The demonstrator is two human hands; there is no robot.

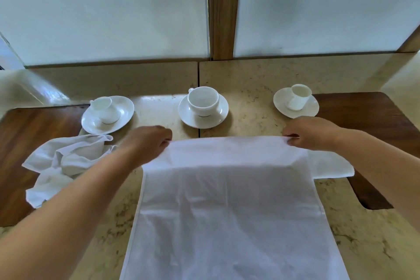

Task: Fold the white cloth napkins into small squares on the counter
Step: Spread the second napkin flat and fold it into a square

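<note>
Both hands pinch the far corners of the napkin: left hand (150, 141), right hand (309, 134).

I read this as the first fold: the white napkin (227, 200) is lifted at its far edge and trails down the desk (250, 98) towards me. Next I would need to bring both corners evenly to the near edge. A crumpled napkin (66, 161) waits at left, a folded piece (329, 166) at right; three cups on saucers (203, 109) stand just beyond.

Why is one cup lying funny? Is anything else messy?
The right cup is tipped on its side on its saucer, while the other two cups stand upright. A crumpled napkin also lies bunched at the left, still unfolded. Nothing looks spilled or broken.
</note>
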